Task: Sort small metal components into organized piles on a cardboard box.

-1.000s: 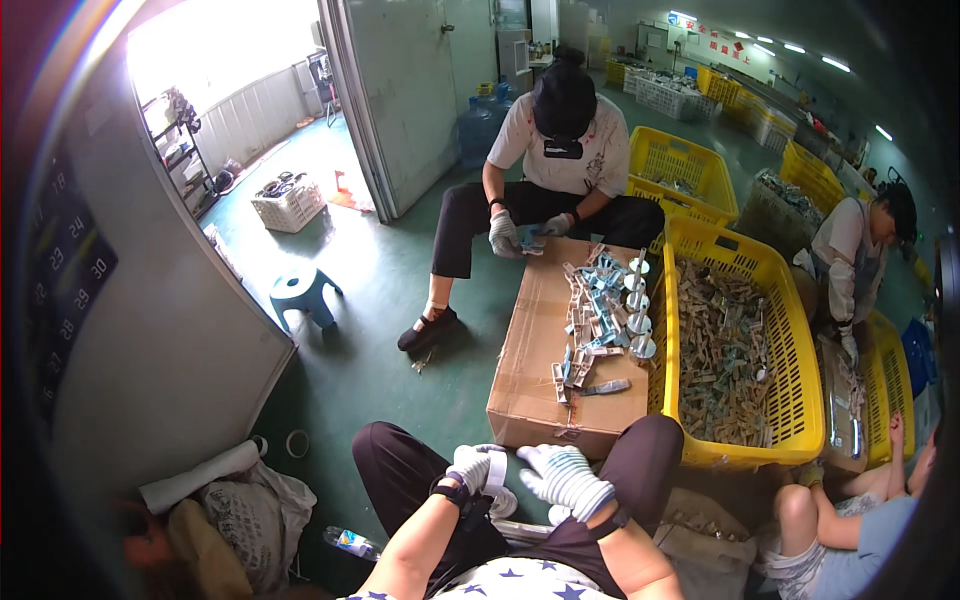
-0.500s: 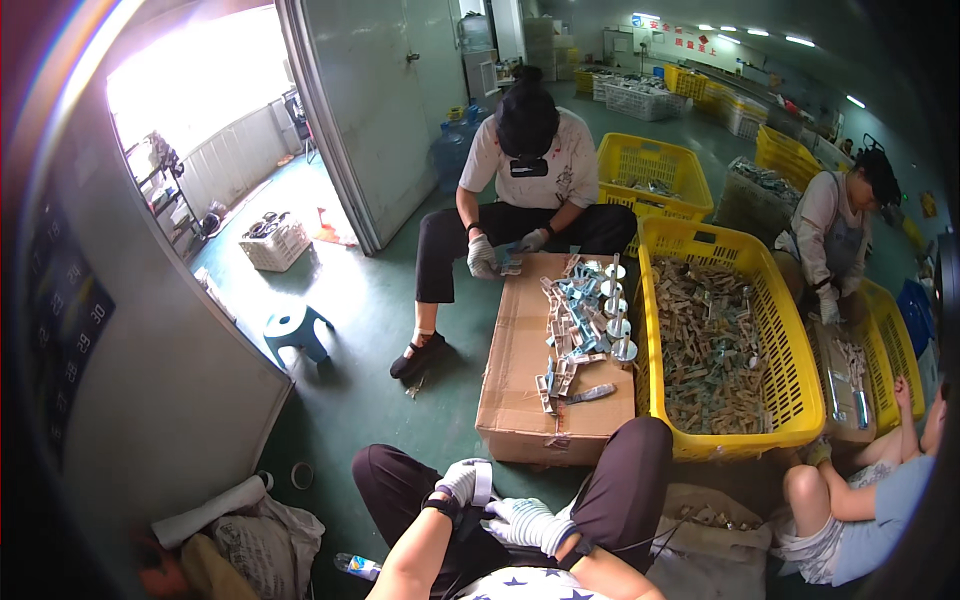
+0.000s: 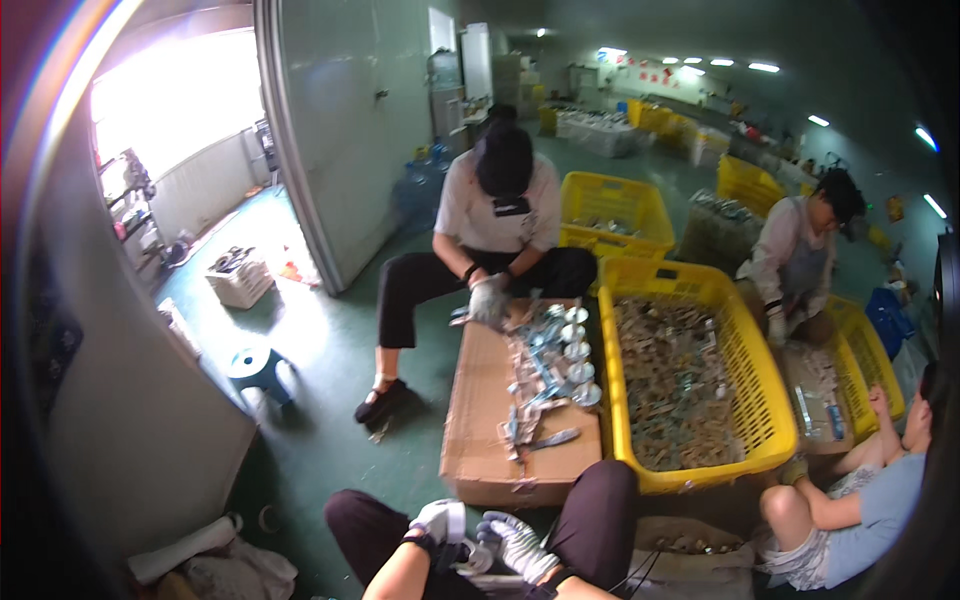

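My left hand (image 3: 432, 520), in a white glove, is closed around a short white roll (image 3: 456, 522) above my left knee. My right hand (image 3: 518, 545), in a striped glove with grey fingertips, is just to the right of it with fingers loosely bent and apart. Nothing shows in it. Between and below my hands is a white rounded piece (image 3: 474, 557), partly hidden. Ahead of my knees, a cardboard box (image 3: 475, 420) bears a pile of clip-like metal and plastic parts (image 3: 535, 365), white round pieces (image 3: 580, 372) and a dark-handled tool (image 3: 556, 438).
Across the box a seated person (image 3: 500, 200) handles small parts. A yellow crate (image 3: 770, 400) full of similar parts stands at the right of the box. Two more people (image 3: 800, 240) sit further right. A blue stool (image 3: 262, 372) stands at left; a sack (image 3: 690, 565) lies by my right knee.
The whole scene has shifted left and mostly downward in view. My right hand has lifted and its fingers have come up beside the roll. The person opposite has brought both hands together.
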The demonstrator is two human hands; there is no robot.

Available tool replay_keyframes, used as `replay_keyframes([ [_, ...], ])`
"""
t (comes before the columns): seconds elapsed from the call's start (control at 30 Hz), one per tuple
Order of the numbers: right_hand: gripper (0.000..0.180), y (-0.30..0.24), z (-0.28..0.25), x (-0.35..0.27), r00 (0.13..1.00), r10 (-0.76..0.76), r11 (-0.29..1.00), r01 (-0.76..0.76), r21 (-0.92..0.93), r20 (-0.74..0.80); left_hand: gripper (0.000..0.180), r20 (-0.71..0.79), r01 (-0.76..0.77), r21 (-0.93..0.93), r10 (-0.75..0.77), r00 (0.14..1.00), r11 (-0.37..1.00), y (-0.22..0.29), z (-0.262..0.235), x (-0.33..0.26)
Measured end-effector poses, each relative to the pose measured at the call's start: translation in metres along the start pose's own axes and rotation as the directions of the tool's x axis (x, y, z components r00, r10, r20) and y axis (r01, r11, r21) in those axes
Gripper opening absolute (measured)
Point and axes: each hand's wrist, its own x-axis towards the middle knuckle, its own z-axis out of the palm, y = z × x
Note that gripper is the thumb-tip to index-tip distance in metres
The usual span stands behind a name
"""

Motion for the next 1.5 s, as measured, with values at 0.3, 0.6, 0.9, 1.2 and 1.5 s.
replay_keyframes([
  [0.3,0.017,0.045,-0.052,0.026,0.972,-0.201,0.343,0.189,-0.92,0.125,0.006,0.122,-0.112,0.276,0.08,0.989,0.955,-0.032,-0.041,0.015],
  [0.6,0.021,0.021,-0.053,0.031,0.988,0.035,0.027,0.149,-0.988,0.15,0.024,0.332,-0.377,0.92,0.291,0.897,0.112,0.055,0.054,-0.055],
  [0.9,0.028,0.037,-0.064,0.049,0.966,0.231,0.386,-0.202,-0.9,-0.118,0.006,-0.069,-0.006,-0.022,0.004,0.998,1.0,-0.025,0.002,0.043],
  [1.2,0.025,0.045,-0.06,0.054,0.98,0.196,0.534,-0.145,-0.833,-0.045,0.031,-0.127,-0.016,-0.015,0.014,0.992,1.0,-0.014,-0.004,0.022],
  [1.5,0.025,0.05,-0.059,0.05,0.98,0.191,0.585,-0.161,-0.795,-0.058,0.02,-0.197,-0.058,0.052,0.067,0.978,0.997,-0.024,-0.013,0.026],
])
